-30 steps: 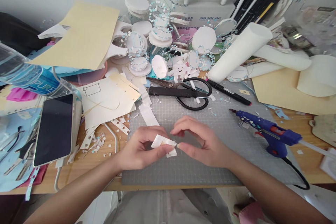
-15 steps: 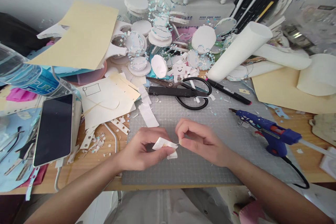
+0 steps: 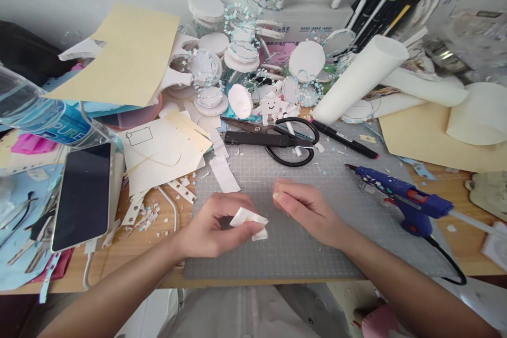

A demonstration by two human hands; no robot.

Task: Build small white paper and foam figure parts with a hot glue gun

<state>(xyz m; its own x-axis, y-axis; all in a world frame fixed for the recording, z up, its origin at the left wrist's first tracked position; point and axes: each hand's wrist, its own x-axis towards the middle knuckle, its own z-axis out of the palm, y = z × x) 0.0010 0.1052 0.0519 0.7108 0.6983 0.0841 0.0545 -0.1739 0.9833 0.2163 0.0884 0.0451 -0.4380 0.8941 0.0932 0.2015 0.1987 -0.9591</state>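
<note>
My left hand (image 3: 222,224) pinches a small folded piece of white paper (image 3: 247,216) between thumb and fingers, above the grey cutting mat (image 3: 309,256). To its right, my right hand (image 3: 304,206) is closed, thumb pressed against the curled fingers. It is apart from the paper, and whatever it may hold is too small or hidden to make out. Beyond the hands lie black-handled scissors (image 3: 293,140) next to a black cutter-like tool (image 3: 253,139). A white paper strip (image 3: 225,173) rests on the mat near my left hand.
A blue glue gun (image 3: 400,190) and a black marker (image 3: 344,138) lie on the right. At left are a phone (image 3: 81,195), a water bottle (image 3: 59,116) and paper sheets (image 3: 158,153). White foam discs (image 3: 307,60) and a white cylinder (image 3: 360,79) crowd the back.
My right hand has drawn slightly away to the right from the folded paper, and its fingers have curled in more. The left hand keeps its hold in place.
</note>
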